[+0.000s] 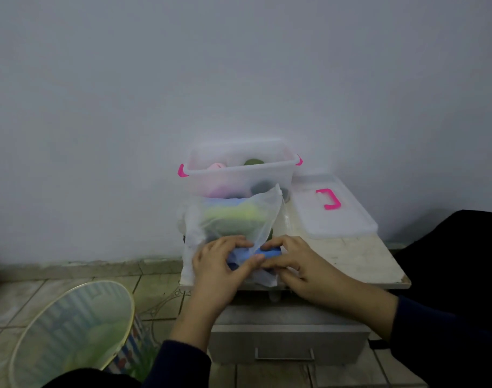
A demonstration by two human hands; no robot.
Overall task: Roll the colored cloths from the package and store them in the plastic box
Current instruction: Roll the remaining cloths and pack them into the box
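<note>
— Head view: where's the blue cloth (pixel 270 252)?
— At the package (pixel 233 219) mouth, six o'clock of the plastic box (pixel 239 172); left hand (pixel 219 261) and right hand (pixel 292 261) fingers pinch it
— Advice?
— Roll tightly, edges aligned — I'd judge

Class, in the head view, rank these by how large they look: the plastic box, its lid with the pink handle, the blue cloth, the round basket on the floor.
1. Round basket, nearest the camera, so inflated
2. Plastic box
3. Lid, close to the box, unsure
4. Blue cloth, partly hidden
</note>
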